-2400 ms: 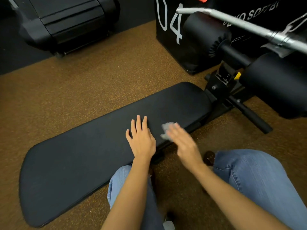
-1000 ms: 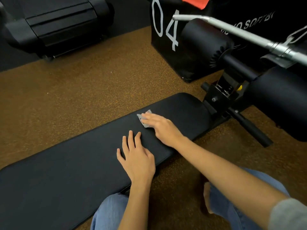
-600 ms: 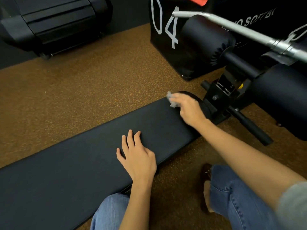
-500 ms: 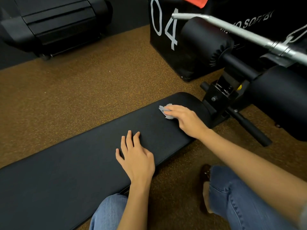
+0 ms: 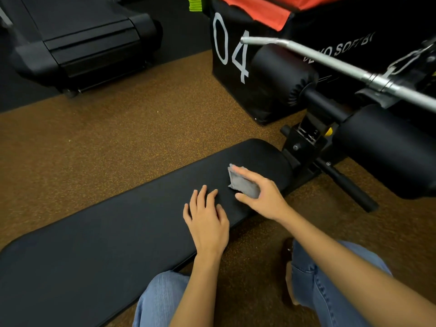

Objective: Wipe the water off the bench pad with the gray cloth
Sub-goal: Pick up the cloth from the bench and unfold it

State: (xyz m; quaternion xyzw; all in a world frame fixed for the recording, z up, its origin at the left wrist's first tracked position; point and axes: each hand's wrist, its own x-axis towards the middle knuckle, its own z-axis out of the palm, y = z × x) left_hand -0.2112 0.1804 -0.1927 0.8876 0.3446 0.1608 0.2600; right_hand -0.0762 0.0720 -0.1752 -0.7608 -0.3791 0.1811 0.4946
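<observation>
A long black bench pad (image 5: 106, 237) runs from the lower left to the centre right, low over the brown floor. My right hand (image 5: 262, 197) grips a small gray cloth (image 5: 241, 185) near the pad's right end, the cloth held between thumb and fingers just over the pad surface. My left hand (image 5: 207, 223) lies flat on the pad's near edge, fingers slightly apart, holding nothing. I cannot make out any water on the dark pad.
Black foam rollers (image 5: 283, 72) and the bench frame (image 5: 306, 147) stand right of the pad, under a metal bar (image 5: 330, 64). A black box marked 04 (image 5: 233, 67) sits behind. A treadmill (image 5: 77, 43) is at top left. My knees in jeans (image 5: 330, 291) are below.
My right hand with the cloth has swept along the pad's right part, out to its far right end and back toward me and my left hand. The left hand has stayed flat on the pad.
</observation>
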